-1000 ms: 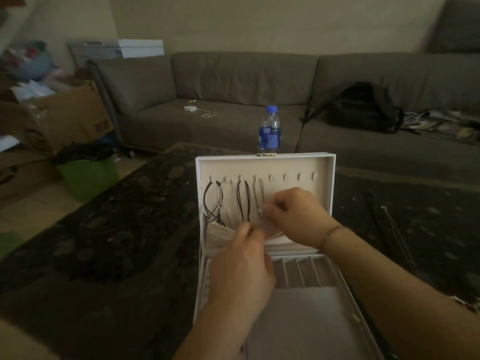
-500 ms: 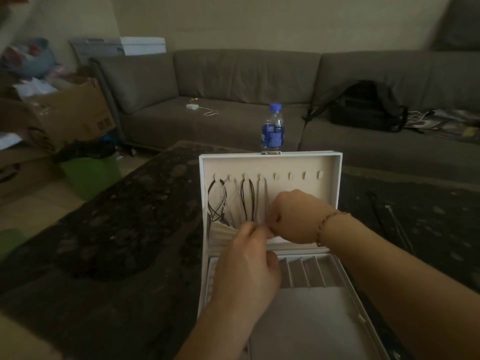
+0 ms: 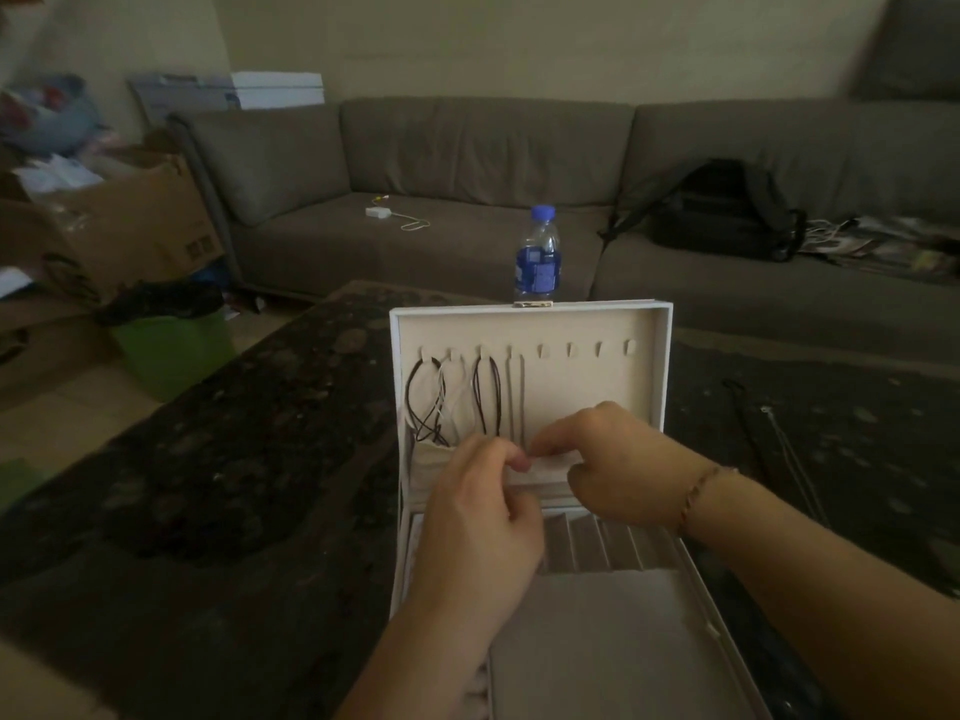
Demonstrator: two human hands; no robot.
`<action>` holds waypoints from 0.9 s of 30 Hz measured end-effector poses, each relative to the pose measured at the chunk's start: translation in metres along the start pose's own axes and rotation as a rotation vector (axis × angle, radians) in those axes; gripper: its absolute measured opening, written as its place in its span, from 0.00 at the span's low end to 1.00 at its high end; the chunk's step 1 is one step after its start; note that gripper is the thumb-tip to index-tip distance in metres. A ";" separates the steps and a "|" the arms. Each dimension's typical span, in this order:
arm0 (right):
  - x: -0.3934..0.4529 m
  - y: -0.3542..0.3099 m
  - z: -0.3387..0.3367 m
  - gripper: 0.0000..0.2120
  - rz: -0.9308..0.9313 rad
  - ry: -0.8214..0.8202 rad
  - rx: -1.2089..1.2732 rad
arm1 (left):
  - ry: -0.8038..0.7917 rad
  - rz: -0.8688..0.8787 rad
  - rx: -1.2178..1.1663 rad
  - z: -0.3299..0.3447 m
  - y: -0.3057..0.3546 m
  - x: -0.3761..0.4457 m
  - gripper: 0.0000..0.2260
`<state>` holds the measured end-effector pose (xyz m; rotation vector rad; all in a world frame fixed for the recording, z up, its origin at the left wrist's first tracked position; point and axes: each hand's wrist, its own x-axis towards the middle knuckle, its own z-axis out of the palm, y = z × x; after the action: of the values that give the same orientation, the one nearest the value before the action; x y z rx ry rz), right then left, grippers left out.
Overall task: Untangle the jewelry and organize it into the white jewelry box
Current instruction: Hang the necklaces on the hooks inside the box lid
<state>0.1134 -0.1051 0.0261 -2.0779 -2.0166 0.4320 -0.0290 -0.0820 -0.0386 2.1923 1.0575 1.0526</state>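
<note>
Both hands meet low in the white jewelry box (image 3: 655, 366) lid: left hand (image 3: 480, 517) and right hand (image 3: 605, 462) seemingly pinch the fourth necklace (image 3: 516, 402), tucking its tail into the pocket (image 3: 431, 459); next, fetch the necklaces on the table (image 3: 769, 439) right of the box

No text can be read anywhere. The water bottle (image 3: 538, 254), standing just beyond the far edge of the white jewelry box (image 3: 597, 324), carries a blue label, but its print is too blurred to make out. The cardboard box (image 3: 140, 220) at far left bears dark printed marks on its side, also illegible.
</note>
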 end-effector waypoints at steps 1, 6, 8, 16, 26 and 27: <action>-0.006 0.003 -0.001 0.21 0.005 0.068 0.020 | -0.008 0.011 0.000 0.000 0.001 -0.001 0.10; -0.096 0.044 -0.023 0.15 0.064 0.459 0.068 | 0.004 0.028 0.050 0.001 -0.009 0.007 0.08; -0.144 0.073 -0.027 0.16 0.206 0.454 0.062 | 0.061 0.048 0.089 0.003 -0.012 0.008 0.11; -0.218 0.136 0.004 0.05 0.667 0.092 -0.076 | -0.268 0.319 0.043 0.050 0.112 -0.035 0.08; -0.202 0.136 0.036 0.13 0.684 0.137 -0.184 | -0.421 0.438 0.246 0.114 0.120 -0.063 0.08; -0.201 0.138 0.035 0.13 0.692 0.123 -0.176 | -0.426 0.442 0.269 0.115 0.123 -0.062 0.09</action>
<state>0.2264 -0.3129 -0.0428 -2.8041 -1.2564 0.2219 0.0920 -0.2146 -0.0487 2.7866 0.5589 0.5767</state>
